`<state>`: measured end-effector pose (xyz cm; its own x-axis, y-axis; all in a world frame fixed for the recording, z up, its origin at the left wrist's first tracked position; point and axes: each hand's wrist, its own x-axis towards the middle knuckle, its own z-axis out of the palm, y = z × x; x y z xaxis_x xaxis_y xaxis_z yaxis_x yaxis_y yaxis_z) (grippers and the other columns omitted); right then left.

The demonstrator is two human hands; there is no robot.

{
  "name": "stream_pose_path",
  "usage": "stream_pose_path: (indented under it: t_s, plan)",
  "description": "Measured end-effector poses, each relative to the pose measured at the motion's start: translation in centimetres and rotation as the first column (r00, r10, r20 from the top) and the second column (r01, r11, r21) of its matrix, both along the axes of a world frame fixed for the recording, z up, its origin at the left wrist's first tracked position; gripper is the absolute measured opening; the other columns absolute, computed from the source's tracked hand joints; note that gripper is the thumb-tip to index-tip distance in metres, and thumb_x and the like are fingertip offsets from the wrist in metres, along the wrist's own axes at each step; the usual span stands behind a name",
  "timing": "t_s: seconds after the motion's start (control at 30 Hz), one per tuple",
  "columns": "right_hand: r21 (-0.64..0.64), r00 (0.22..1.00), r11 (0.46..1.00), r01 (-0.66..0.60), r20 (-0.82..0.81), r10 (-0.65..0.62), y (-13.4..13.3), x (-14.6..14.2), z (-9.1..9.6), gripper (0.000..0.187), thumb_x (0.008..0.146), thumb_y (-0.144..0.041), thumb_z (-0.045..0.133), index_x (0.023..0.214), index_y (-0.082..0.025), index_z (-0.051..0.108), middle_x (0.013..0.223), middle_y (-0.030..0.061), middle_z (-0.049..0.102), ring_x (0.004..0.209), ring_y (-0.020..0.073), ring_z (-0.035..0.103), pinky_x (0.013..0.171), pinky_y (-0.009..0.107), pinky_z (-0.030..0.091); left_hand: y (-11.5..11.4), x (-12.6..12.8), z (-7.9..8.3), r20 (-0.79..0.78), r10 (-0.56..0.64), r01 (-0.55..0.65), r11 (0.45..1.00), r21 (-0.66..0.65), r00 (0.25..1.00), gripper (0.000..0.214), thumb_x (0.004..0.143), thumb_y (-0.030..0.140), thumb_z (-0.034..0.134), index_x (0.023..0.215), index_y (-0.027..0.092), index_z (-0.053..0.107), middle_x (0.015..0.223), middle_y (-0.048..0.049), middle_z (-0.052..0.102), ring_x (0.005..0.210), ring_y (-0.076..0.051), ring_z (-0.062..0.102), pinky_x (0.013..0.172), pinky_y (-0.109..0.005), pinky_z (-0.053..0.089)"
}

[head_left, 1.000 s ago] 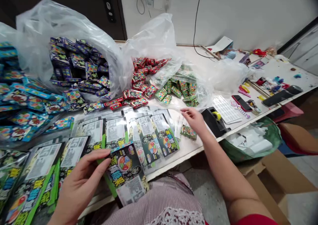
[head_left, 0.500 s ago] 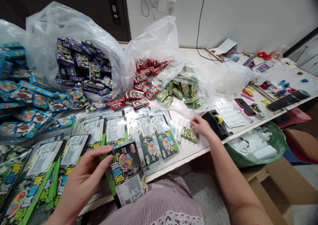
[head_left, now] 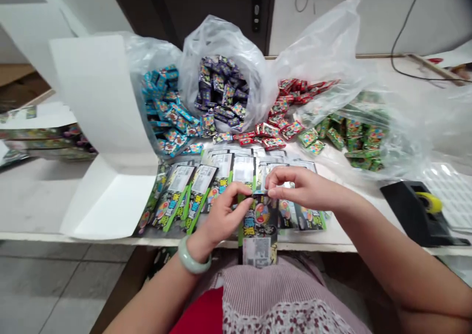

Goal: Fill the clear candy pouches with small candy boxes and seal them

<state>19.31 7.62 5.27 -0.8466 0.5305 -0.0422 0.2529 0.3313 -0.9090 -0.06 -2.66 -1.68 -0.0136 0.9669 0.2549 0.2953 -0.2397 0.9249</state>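
A black and green printed packaging bag [head_left: 260, 230] hangs over the table's front edge in front of my lap, its top edge up. My left hand [head_left: 228, 213] pinches its top left corner between thumb and fingers. At the top right corner my right hand [head_left: 297, 189] is closed in a pinch, fingertips touching the edge. Whether a small piece lies under those fingertips is too blurred to tell. Behind the hands lie more printed bags [head_left: 201, 181] in overlapping rows. Part of them is hidden by my right hand and forearm.
Clear plastic sacks along the back hold blue boxes [head_left: 173, 120], purple boxes [head_left: 224, 90], red boxes [head_left: 278, 107] and green boxes [head_left: 356, 132]. A black tape dispenser [head_left: 409, 211] and sticker sheet [head_left: 450, 191] stand right. A bent white card box [head_left: 99, 142] stands left.
My right hand has moved left from the small green box on the sticker sheet to the bag's top edge. The view has swung left, bringing the white card box into sight.
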Motion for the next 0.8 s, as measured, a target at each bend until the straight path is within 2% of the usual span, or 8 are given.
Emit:
stream_pose_path:
  t_s: [0.17,0.27,0.4,0.63,0.73,0.8]
  plan:
    - [-0.086,0.988,0.996,-0.010,0.150,0.023,1.1,-2.4,-1.1,0.017,0.082,-0.032,0.059,0.070,-0.021,0.059,0.064,-0.0011,0.059,0.060,0.0131,0.052,0.055,0.026,0.041,-0.2,-0.5,-0.2,0.032,-0.019,0.019,1.000,-0.018,0.999,0.005,0.089,0.021,0.052,0.094,0.021,0.056,0.090,-0.0028,0.059,0.086,-0.017,0.056,0.079,-0.032,0.045]
    - [-0.111,0.984,0.994,0.001,0.178,0.019,1.4,-2.7,-1.4,0.019,0.080,-0.035,0.060,0.068,-0.021,0.059,0.063,-0.0006,0.059,0.058,0.0130,0.051,0.053,0.026,0.041,0.0,-0.5,-0.4,0.053,0.006,-0.005,1.000,-0.020,0.999,0.006,0.087,0.024,0.058,0.091,0.021,0.055,0.088,-0.0016,0.058,0.084,-0.016,0.055,0.076,-0.031,0.044]
    - [-0.131,0.985,0.991,0.029,0.171,-0.007,1.6,-3.1,-1.8,0.022,0.077,-0.040,0.063,0.066,-0.021,0.060,0.063,0.0005,0.061,0.058,0.0134,0.052,0.052,0.026,0.040,0.2,-0.1,-0.4,0.076,0.065,-0.064,0.998,-0.017,0.995,0.018,0.080,0.027,0.070,0.088,0.020,0.055,0.083,-0.0005,0.058,0.080,-0.015,0.055,0.073,-0.030,0.043]
    - [-0.168,0.971,0.985,0.042,0.239,-0.001,2.1,-3.4,-2.4,0.022,0.075,-0.041,0.064,0.065,-0.022,0.059,0.061,-0.0001,0.058,0.056,0.0131,0.048,0.049,0.025,0.034,0.4,0.5,-0.3,0.126,0.104,-0.102,0.995,-0.020,0.986,0.011,0.082,0.019,0.066,0.082,0.020,0.055,0.080,-0.0004,0.058,0.077,-0.014,0.055,0.072,-0.030,0.044]
    - [-0.277,0.975,0.960,0.047,0.221,0.016,2.0,-3.7,-2.9,0.018,0.071,-0.037,0.067,0.067,-0.022,0.058,0.062,-0.0015,0.056,0.057,0.0124,0.047,0.051,0.025,0.035,0.1,0.5,-0.2,0.111,0.117,-0.121,0.992,0.026,0.987,0.012,0.081,0.018,0.065,0.084,0.020,0.054,0.081,-0.0008,0.058,0.078,-0.014,0.055,0.074,-0.031,0.045]
    - [-0.427,0.984,0.903,0.053,0.177,0.025,1.7,-3.9,-3.3,0.017,0.069,-0.033,0.069,0.068,-0.021,0.057,0.062,-0.0033,0.054,0.057,0.0111,0.046,0.052,0.024,0.035,-0.2,0.6,-0.4,0.135,0.130,-0.134,0.991,0.023,0.982,0.018,0.080,0.019,0.067,0.091,0.020,0.054,0.087,-0.0021,0.059,0.083,-0.015,0.057,0.076,-0.031,0.048]
